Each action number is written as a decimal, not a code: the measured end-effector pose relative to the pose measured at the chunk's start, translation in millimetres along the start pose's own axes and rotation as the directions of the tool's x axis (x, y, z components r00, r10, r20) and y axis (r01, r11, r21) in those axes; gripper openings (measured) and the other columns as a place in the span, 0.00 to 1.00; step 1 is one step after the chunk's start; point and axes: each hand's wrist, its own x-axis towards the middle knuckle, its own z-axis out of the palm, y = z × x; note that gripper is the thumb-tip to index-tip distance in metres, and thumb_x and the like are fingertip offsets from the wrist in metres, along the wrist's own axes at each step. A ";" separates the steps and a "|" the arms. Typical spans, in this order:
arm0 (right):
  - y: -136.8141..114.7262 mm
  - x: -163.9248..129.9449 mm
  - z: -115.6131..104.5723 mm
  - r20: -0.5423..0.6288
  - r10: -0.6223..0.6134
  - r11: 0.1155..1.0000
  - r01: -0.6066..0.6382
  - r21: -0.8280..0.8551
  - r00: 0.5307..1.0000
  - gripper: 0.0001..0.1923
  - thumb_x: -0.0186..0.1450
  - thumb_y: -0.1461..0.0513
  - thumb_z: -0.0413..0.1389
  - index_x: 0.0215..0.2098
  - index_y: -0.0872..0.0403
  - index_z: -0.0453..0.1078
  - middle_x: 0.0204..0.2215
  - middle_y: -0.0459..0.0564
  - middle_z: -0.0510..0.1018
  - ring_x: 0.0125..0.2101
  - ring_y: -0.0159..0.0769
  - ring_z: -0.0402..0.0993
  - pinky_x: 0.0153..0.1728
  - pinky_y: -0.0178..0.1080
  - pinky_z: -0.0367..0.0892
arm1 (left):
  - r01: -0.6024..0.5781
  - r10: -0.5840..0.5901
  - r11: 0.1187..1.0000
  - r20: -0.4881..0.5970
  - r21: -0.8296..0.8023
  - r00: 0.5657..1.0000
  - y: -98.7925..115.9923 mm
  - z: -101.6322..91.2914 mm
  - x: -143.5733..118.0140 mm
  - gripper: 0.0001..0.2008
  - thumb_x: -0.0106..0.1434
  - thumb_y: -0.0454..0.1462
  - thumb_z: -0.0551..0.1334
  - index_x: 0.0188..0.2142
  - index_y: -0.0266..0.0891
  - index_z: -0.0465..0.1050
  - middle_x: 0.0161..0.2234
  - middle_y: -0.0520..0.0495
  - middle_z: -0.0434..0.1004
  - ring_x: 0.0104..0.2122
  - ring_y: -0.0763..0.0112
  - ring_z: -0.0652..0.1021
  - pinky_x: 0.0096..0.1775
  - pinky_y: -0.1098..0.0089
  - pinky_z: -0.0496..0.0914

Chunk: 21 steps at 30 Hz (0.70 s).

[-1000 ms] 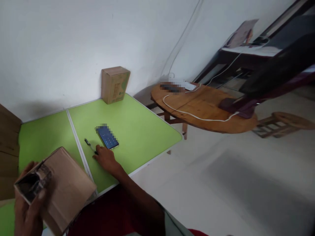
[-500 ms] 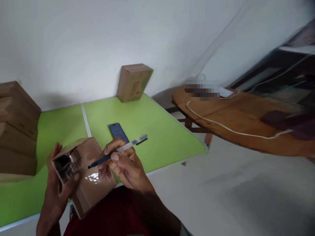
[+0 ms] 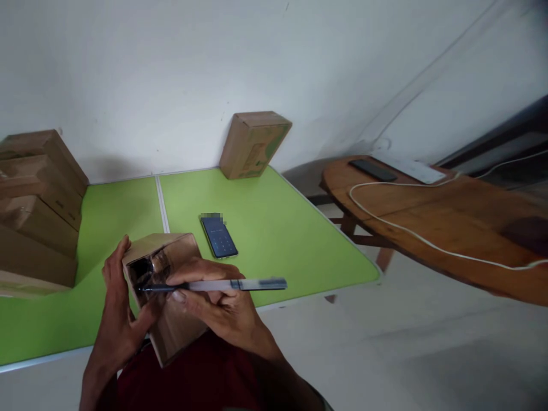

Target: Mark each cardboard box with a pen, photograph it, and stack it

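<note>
A brown cardboard box (image 3: pixel 177 328) is tilted in front of me, with a ragged dark opening in its upper left part under shiny tape. My left hand (image 3: pixel 124 319) grips its left side, thumb across the near face and fingers behind. In my right hand (image 3: pixel 226 308) a pen (image 3: pixel 257 283) with a clear barrel and dark grip is pinched between thumb and fingers. Its tip points left and reaches the torn edge of the opening; whether it touches the cardboard I cannot tell. Beyond the box a smartphone (image 3: pixel 219 235) with a lit keypad screen lies on the green table (image 3: pixel 291 245).
Several cardboard boxes (image 3: pixel 38 211) are stacked on the left of the table. Another box (image 3: pixel 254 145) leans against the wall at the back. To the right stands a wooden table (image 3: pixel 419 214) bearing a dark phone (image 3: pixel 372 170), a white cable (image 3: pixel 402 229) and a pale flat item (image 3: pixel 411 168).
The pen tip has moved from the box's taped face to the torn opening, and the pen now lies nearly level. My view has shifted left, uncovering the whole smartphone.
</note>
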 end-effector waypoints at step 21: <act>74.9 66.4 -59.7 -0.369 0.309 0.686 -0.474 -0.551 0.877 0.15 0.85 0.54 0.47 0.47 0.50 0.71 0.45 0.55 0.87 0.41 0.40 0.84 0.38 0.38 0.73 | 0.279 -0.304 0.937 -0.098 -0.209 0.947 11.0 -10.2 0.4 0.47 0.68 0.57 0.71 0.80 0.56 0.57 0.80 0.41 0.59 0.78 0.37 0.63 0.75 0.36 0.59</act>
